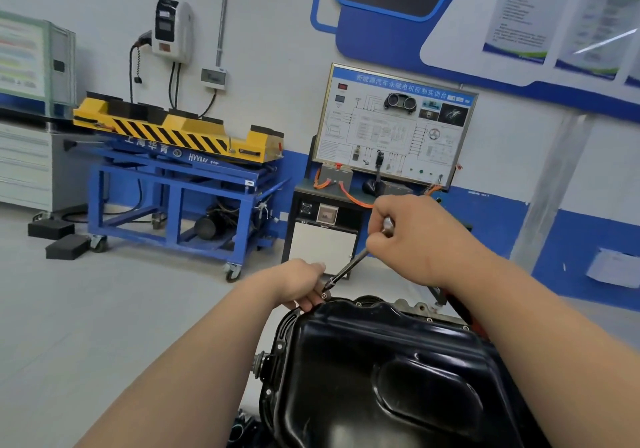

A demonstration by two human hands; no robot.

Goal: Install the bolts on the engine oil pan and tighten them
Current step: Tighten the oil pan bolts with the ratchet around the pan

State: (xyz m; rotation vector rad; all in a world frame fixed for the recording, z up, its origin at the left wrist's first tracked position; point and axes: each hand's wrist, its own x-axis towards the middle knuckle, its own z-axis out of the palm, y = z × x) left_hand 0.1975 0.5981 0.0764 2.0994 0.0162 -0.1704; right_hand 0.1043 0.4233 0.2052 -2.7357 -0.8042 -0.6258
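Black oil pan (398,378) fills bottom centre, small bolts dotted along its far rim. Right hand (415,239), grip clamped round the top end of a slim metal driver (349,267), holds it tilted down-left; left hand (298,285), grip pinched on the driver's socket tip, seats it on a bolt (324,296) at the pan's far-left rim corner. Behind the hands stands a wiring training board (394,125), with a blue wheeled cart (173,198) further left on the floor.

Lift cart (180,156) left of training board (391,125)
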